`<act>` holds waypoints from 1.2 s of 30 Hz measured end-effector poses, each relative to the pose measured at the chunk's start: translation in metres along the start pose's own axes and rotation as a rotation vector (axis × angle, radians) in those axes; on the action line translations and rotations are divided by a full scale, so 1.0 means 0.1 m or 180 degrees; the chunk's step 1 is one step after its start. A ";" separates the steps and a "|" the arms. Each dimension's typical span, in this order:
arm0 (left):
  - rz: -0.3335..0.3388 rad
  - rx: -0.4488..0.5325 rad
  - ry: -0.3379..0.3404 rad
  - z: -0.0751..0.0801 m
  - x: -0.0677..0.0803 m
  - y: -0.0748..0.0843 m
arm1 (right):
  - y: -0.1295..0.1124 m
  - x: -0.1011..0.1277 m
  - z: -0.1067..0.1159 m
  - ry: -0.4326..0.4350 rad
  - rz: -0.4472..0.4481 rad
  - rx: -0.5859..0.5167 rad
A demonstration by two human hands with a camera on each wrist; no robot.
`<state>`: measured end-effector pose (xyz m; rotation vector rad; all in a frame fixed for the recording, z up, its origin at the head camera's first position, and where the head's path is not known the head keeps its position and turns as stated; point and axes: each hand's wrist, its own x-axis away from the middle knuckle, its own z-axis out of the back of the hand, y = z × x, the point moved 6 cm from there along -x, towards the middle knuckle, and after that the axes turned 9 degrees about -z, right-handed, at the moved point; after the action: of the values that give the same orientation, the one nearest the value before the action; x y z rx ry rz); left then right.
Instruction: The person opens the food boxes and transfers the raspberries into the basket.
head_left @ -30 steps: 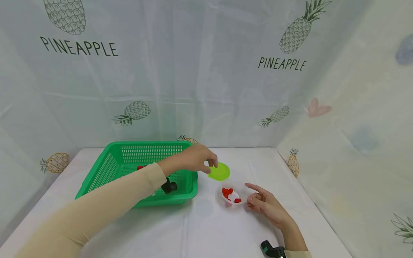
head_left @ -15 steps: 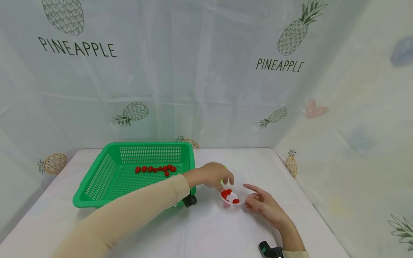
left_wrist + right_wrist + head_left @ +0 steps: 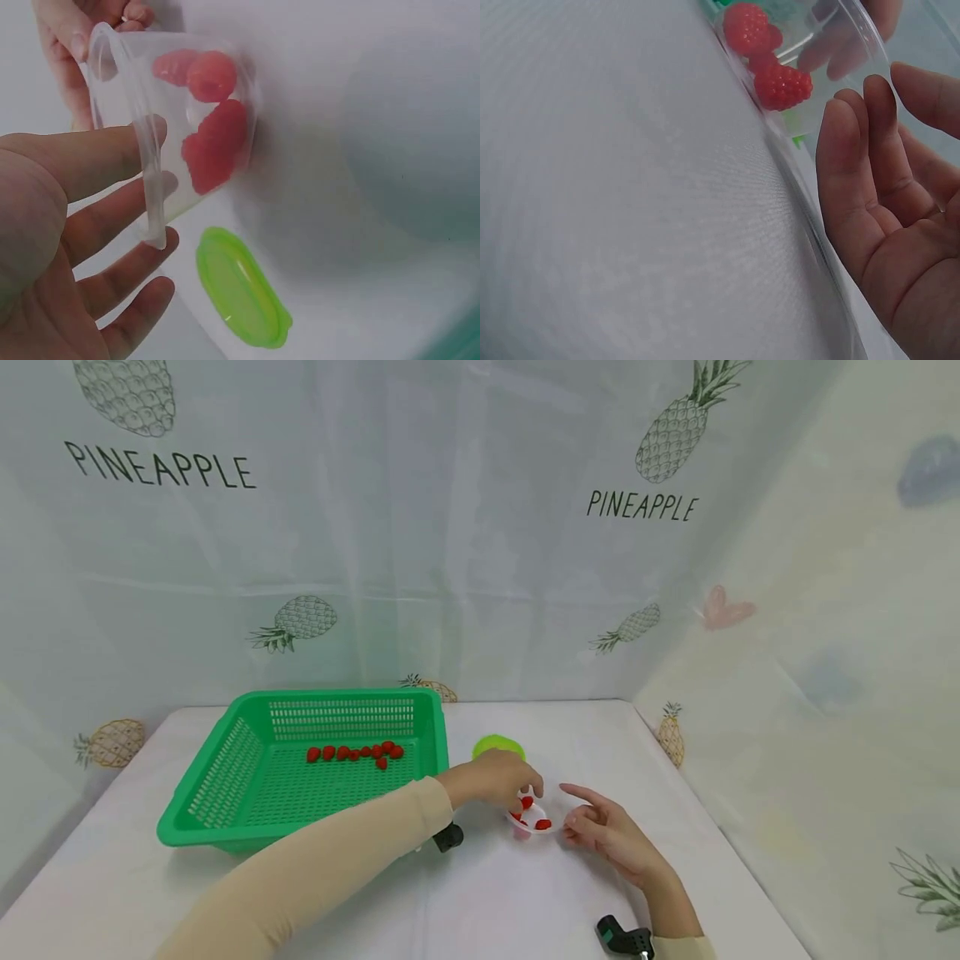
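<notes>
A clear plastic cup (image 3: pixel 522 833) holding several raspberries (image 3: pixel 543 824) stands right of the basket. My left hand (image 3: pixel 495 777) is at its mouth. In the left wrist view, the thumb and one fingertip reach past the rim of the cup (image 3: pixel 154 202), apart from the raspberries (image 3: pixel 212 75), with nothing pinched. My right hand (image 3: pixel 609 837) steadies the cup from the right, thumb and curled fingers at the rim, index finger extended; its fingertips partly hide the rim in the right wrist view. A lime-green lid (image 3: pixel 497 744) lies behind the left hand.
A green plastic basket (image 3: pixel 198 837) stands on the left of the white-covered table (image 3: pixel 480 910), with more raspberries (image 3: pixel 342 752) in a row inside. My left forearm passes in front of its right corner. A pineapple-print curtain (image 3: pixel 390 568) hangs behind the table.
My left hand has left the green lid and moved right and down to the cup's mouth. The lid now lies behind it. My right hand keeps its place at the cup.
</notes>
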<state>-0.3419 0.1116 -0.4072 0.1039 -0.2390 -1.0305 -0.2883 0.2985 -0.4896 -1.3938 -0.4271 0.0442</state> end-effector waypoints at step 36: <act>0.0086 0.0046 0.0265 -0.25 -0.15 -0.04 | -0.03 -0.04 -0.02 -0.0122 0.0084 -0.0005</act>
<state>-0.3461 0.1216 -0.4339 0.1559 -0.1719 -0.9953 -0.2924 0.2954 -0.4884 -1.4018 -0.4407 0.0921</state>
